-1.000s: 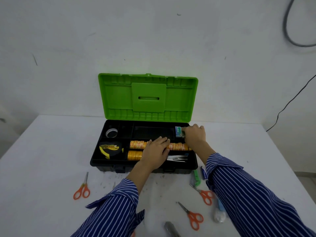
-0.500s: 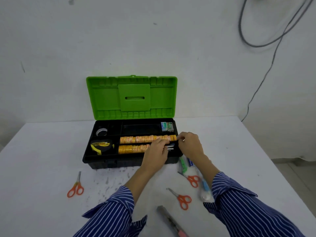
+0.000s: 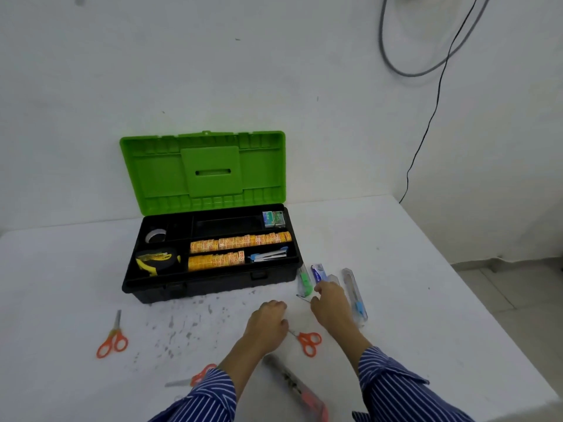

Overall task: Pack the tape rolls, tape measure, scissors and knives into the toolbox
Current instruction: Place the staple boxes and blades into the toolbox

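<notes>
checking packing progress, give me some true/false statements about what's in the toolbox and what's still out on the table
1. The toolbox lid stands open. True.
2. The tape measure lies on the table. False: it sits in the box's front left compartment.
3. Orange-handled scissors lie on the table left of the box. True.
4. The right hand is inside the box. False: it is over the table by the packaged knives.
5. The left hand holds a tape roll. False: it is over the table, beside other scissors.
</notes>
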